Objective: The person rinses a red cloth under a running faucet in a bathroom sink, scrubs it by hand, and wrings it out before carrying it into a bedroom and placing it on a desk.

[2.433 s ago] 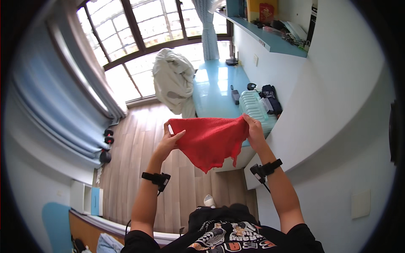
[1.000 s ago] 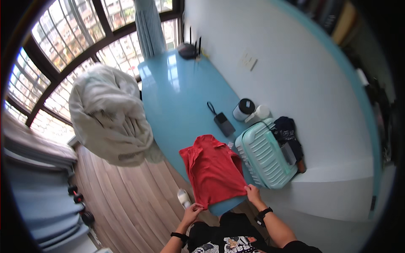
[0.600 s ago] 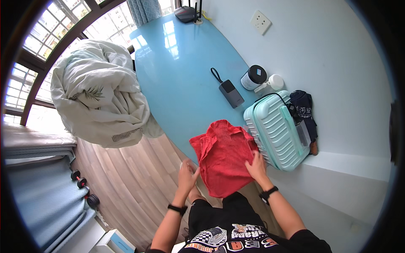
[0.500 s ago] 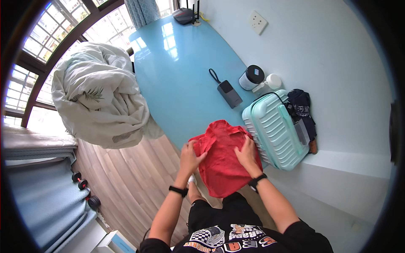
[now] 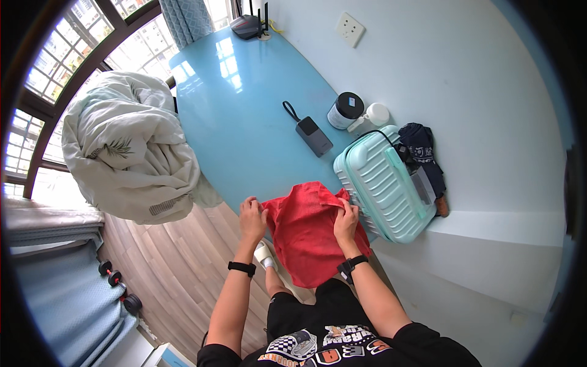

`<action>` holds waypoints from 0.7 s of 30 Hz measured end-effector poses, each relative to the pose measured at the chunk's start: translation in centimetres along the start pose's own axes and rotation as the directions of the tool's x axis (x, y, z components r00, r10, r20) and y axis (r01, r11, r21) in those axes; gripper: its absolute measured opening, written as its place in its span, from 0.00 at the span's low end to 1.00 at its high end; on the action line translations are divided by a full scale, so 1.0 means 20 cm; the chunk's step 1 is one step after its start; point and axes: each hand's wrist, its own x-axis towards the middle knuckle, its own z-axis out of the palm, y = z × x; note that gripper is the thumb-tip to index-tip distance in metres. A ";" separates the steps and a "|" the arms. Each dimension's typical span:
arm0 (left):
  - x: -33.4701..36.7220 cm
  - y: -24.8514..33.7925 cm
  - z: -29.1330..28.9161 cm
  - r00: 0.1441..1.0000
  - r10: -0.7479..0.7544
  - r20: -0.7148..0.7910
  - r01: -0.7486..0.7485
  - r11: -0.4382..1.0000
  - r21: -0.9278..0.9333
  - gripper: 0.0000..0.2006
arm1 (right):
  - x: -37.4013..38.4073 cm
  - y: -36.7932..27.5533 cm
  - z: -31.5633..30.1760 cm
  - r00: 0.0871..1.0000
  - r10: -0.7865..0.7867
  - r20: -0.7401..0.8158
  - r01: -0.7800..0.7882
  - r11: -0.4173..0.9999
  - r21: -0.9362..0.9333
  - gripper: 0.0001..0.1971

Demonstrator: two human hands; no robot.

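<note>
A soft, wrinkled red cloth (image 5: 306,235) spreads between my hands at the near edge of the table, its lower part hanging over in front of my legs. Its folds do not show clearly what kind of piece it is. My left hand (image 5: 252,220) pinches its upper left corner between thumb and fingers. On the other side, my right hand (image 5: 346,224) grips the upper right edge, where a fold of fabric bunches up. Right beside that hand stands a mint-green ribbed case (image 5: 385,183).
On the glossy blue table (image 5: 244,134) lie a dark power bank (image 5: 314,137) with a loop, a black-lidded canister (image 5: 346,111) and a router (image 5: 246,27). Dark fabric (image 5: 419,147) sits behind the case. A bundled quilt (image 5: 134,153) rises at left; dumbbells (image 5: 114,278) rest below.
My left hand has shifted outward to the cloth's corner, and my right hand has moved from its front surface to its upper edge. The cloth is spread wider; the view has shifted slightly.
</note>
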 end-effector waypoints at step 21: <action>-0.18 -0.03 -0.09 0.800 -0.250 0.546 0.549 0.674 -0.495 0.08 | 0.04 0.36 0.06 0.890 0.091 0.447 -0.071 0.996 -0.062 0.11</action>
